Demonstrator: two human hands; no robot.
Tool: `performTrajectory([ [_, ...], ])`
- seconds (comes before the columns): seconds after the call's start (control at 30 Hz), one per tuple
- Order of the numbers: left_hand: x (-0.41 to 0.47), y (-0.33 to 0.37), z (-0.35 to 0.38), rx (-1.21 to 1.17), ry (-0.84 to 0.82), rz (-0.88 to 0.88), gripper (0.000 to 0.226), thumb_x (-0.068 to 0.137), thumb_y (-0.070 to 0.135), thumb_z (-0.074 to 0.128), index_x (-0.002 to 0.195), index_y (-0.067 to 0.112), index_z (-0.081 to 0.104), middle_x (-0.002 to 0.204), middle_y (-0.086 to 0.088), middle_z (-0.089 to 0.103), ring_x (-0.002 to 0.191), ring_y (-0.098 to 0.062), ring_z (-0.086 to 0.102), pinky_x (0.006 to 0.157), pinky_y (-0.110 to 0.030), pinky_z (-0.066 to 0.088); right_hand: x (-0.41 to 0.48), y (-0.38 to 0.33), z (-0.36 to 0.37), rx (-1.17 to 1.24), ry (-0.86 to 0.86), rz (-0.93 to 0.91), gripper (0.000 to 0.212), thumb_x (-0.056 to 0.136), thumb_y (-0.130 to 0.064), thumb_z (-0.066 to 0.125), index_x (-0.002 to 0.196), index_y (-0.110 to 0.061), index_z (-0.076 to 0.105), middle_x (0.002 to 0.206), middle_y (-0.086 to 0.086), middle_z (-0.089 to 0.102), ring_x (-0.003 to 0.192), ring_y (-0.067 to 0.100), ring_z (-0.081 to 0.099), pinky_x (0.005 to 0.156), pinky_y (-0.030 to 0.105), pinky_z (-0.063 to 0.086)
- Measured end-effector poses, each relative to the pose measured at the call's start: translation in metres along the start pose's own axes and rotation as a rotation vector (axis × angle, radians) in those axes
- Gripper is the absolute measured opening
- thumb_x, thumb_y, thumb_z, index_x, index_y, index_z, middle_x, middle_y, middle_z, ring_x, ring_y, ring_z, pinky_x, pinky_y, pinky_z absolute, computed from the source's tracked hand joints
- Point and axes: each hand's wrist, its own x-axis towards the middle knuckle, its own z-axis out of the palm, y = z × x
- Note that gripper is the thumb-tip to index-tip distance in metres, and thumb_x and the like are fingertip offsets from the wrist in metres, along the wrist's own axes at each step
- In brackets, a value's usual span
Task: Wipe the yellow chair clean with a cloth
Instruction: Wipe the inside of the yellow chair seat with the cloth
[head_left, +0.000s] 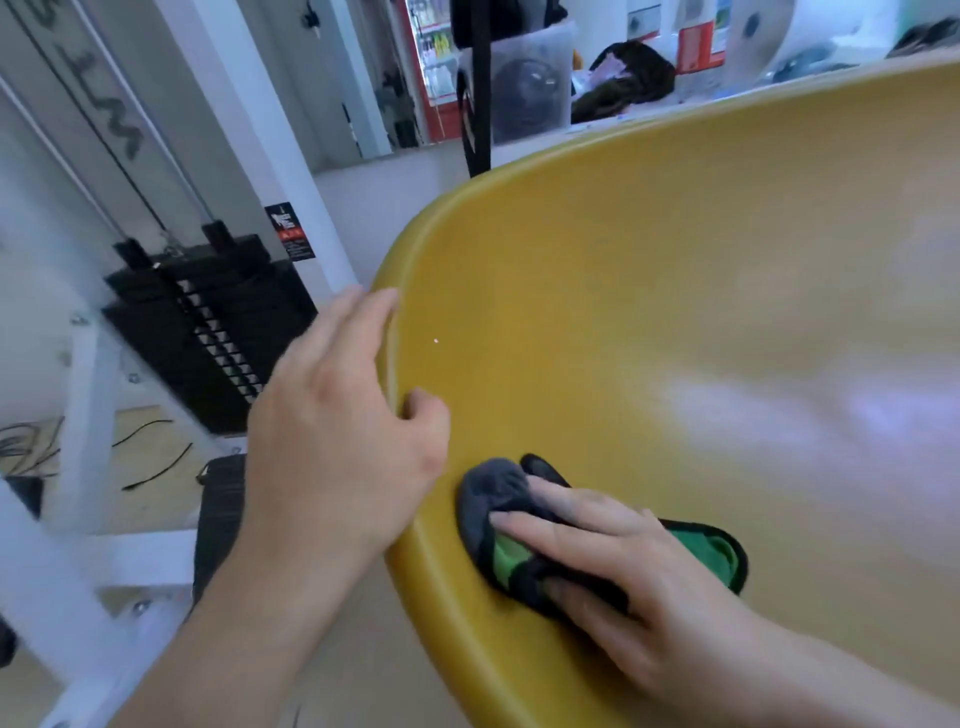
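The yellow chair (649, 291) fills the right half of the head view, its smooth curved shell seen from close above. My left hand (337, 436) grips the chair's left rim, thumb inside the shell and fingers over the outer edge. A crumpled grey, black and green cloth (498, 519) lies on the shell near its lower left edge. My right hand (613, 566) presses flat on the cloth, fingers spread over it, and hides its middle.
A white-framed gym machine (270, 135) with a black weight stack (208, 332) stands close to the left of the chair. Black cables (156, 462) lie on the floor below it. Clutter, a clear bin (524, 88) and a red-framed cabinet (431, 67) sit beyond the chair.
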Motion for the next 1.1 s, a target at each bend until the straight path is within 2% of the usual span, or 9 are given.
performTrajectory([
  [0.13, -0.003, 0.005, 0.003, -0.054, 0.043, -0.059, 0.066, 0.075, 0.019, 0.061, 0.138, 0.025, 0.047, 0.145, 0.007, 0.044, 0.130, -0.011, 0.044, 0.103, -0.017, 0.025, 0.076, 0.001, 0.010, 0.006, 0.325, -0.078, 0.047, 0.094, -0.025, 0.047, 0.138, -0.042, 0.043, 0.152, -0.011, 0.038, 0.135, 0.017, 0.043, 0.099, 0.048, 0.043],
  [0.23, -0.001, 0.006, -0.001, -0.019, 0.012, -0.039, 0.065, 0.075, 0.021, 0.057, 0.139, 0.025, 0.046, 0.144, 0.008, 0.045, 0.130, -0.011, 0.042, 0.100, -0.011, 0.020, 0.167, 0.027, -0.011, 0.168, 0.553, 0.279, 0.052, 0.085, -0.020, 0.050, 0.136, -0.018, 0.053, 0.138, 0.007, 0.054, 0.123, 0.030, 0.052, 0.106, 0.044, 0.039],
  [0.3, 0.001, 0.005, -0.004, 0.061, -0.039, -0.001, 0.065, 0.073, 0.024, 0.053, 0.138, 0.019, 0.047, 0.142, 0.003, 0.049, 0.125, -0.019, 0.046, 0.099, -0.016, 0.024, 0.170, 0.026, -0.010, 0.200, 0.544, 0.357, 0.052, 0.085, -0.020, 0.051, 0.137, -0.020, 0.053, 0.136, 0.005, 0.054, 0.124, 0.028, 0.052, 0.107, 0.044, 0.038],
  [0.43, 0.004, 0.006, -0.009, 0.150, -0.084, 0.019, 0.075, 0.062, 0.026, 0.051, 0.136, 0.014, 0.050, 0.137, -0.003, 0.053, 0.121, -0.026, 0.049, 0.100, -0.026, 0.032, 0.056, -0.029, 0.021, 0.229, 0.349, -0.029, 0.045, 0.094, -0.018, 0.054, 0.136, -0.034, 0.050, 0.146, -0.018, 0.044, 0.132, 0.006, 0.043, 0.109, 0.020, 0.032],
  [0.5, 0.001, 0.010, -0.012, 0.173, -0.126, 0.020, 0.078, 0.064, 0.027, 0.047, 0.141, 0.016, 0.043, 0.144, -0.003, 0.046, 0.127, -0.025, 0.043, 0.103, -0.030, 0.031, 0.041, -0.006, 0.019, 0.095, 0.281, -0.140, 0.040, 0.097, -0.026, 0.050, 0.135, -0.037, 0.048, 0.147, -0.016, 0.044, 0.131, 0.008, 0.045, 0.108, 0.021, 0.034],
  [0.7, -0.003, 0.022, -0.013, 0.389, -0.285, 0.059, 0.076, 0.084, 0.024, 0.047, 0.150, 0.011, 0.013, 0.156, -0.011, 0.017, 0.139, -0.027, 0.018, 0.113, -0.033, 0.016, 0.091, 0.119, -0.019, -0.194, 0.428, 0.675, 0.047, 0.095, -0.033, 0.045, 0.142, -0.033, 0.042, 0.151, 0.001, 0.038, 0.131, 0.036, 0.040, 0.104, 0.039, 0.035],
  [0.83, 0.017, 0.030, -0.006, 0.602, -0.261, 0.164, 0.043, 0.076, 0.023, 0.055, 0.114, 0.004, 0.054, 0.129, -0.024, 0.046, 0.117, -0.039, 0.039, 0.094, -0.045, 0.038, 0.044, 0.027, 0.020, -0.116, 0.256, 0.218, 0.048, 0.092, -0.051, 0.033, 0.140, -0.046, 0.035, 0.150, -0.016, 0.036, 0.123, 0.021, 0.042, 0.089, 0.043, 0.046],
  [0.93, 0.060, 0.042, 0.007, 0.696, -0.265, 0.244, 0.025, 0.082, 0.020, 0.052, 0.103, 0.007, 0.048, 0.111, -0.019, 0.049, 0.107, -0.036, 0.043, 0.072, -0.038, 0.035, 0.047, 0.044, 0.008, -0.195, 0.185, 0.102, 0.048, 0.094, -0.056, 0.028, 0.141, -0.048, 0.030, 0.151, -0.014, 0.035, 0.123, 0.022, 0.044, 0.090, 0.044, 0.048],
  [1.1, 0.136, 0.036, 0.047, 0.630, -0.296, 0.252, 0.028, 0.088, 0.010, 0.054, 0.112, 0.001, 0.045, 0.080, -0.013, 0.048, 0.079, -0.033, 0.048, 0.062, -0.038, 0.035, 0.119, 0.122, -0.023, -0.265, 0.431, 0.667, 0.052, 0.097, -0.044, 0.041, 0.147, -0.038, 0.027, 0.150, 0.007, 0.028, 0.127, 0.036, 0.034, 0.101, 0.050, 0.040],
])
